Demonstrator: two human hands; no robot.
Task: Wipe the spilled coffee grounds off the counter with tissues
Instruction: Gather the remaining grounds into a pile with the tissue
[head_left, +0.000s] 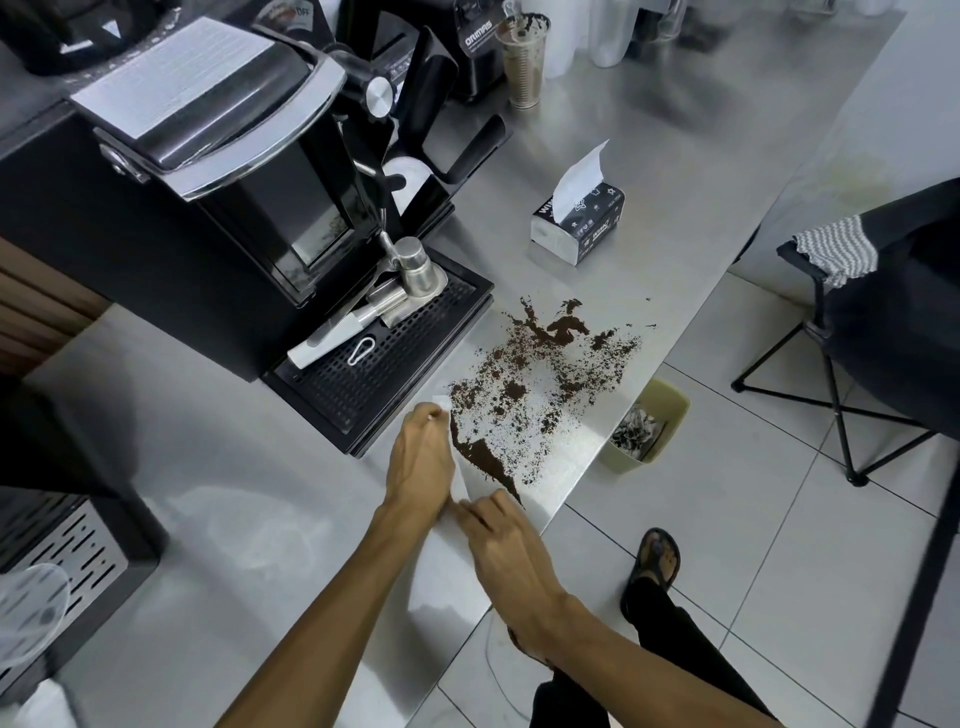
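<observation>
One tissue (460, 480) down on the steel surface (675, 171), long axis running from the drip tray (384, 364) corner back toward me. Left hand (422, 457) lies along it, fingers straight, pressing. Right hand (501, 543) sits at the near end, fingers (470, 514) on the paper; pinching or only pressing, I cannot tell. Coffee grounds (540, 384): one spill, broken into many patches, all lying right of the tissue, a dark ridge banked against its right edge. Right hand is nearer the surface's edge; one bin (678, 415) stands on the floor just beyond that edge. So the sweep, I judge, goes rightward, tissue held broadside. One tissue pack (579, 223) farther off, one sheet standing up.
</observation>
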